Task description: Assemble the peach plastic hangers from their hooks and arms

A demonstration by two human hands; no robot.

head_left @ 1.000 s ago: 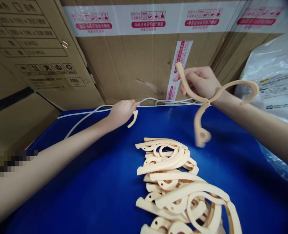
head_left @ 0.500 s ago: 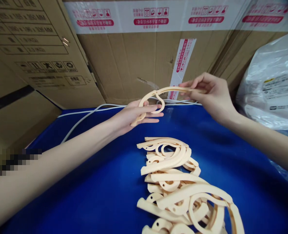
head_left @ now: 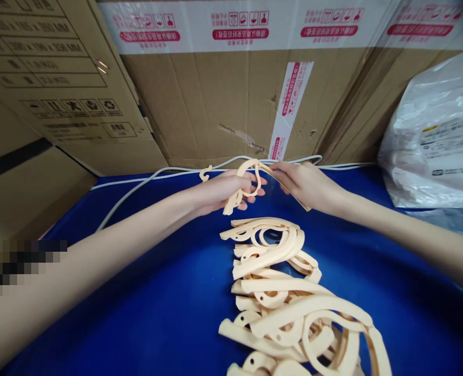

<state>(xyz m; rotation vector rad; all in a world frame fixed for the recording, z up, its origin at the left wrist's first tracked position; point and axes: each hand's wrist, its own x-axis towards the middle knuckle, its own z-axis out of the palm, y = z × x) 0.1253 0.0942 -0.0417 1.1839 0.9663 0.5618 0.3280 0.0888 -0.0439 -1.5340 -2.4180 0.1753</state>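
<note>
A beige plastic folding hanger (head_left: 248, 165) is up between my hands, over the far part of the blue surface. My left hand (head_left: 225, 188) is closed around its left arm and the looped middle part, with some fingers passing behind the loop. A small beige hook (head_left: 204, 173) shows just behind my left wrist; whether it joins this hanger is hidden. My right hand (head_left: 307, 184) grips the hanger's right arm, which slants down to the right. Below my hands lies a pile of similar folded beige hangers (head_left: 294, 284), overlapping one another.
Cardboard boxes (head_left: 215, 99) stand along the back and left of the blue surface (head_left: 137, 303). White cables (head_left: 137, 190) run along the back edge. A clear plastic bag (head_left: 430, 136) with a printed label sits at the right.
The hanger's right arm has swung from nearly level to slanting downward. My right hand has come down and left, nearer my left hand, which has closed more around the hanger.
</note>
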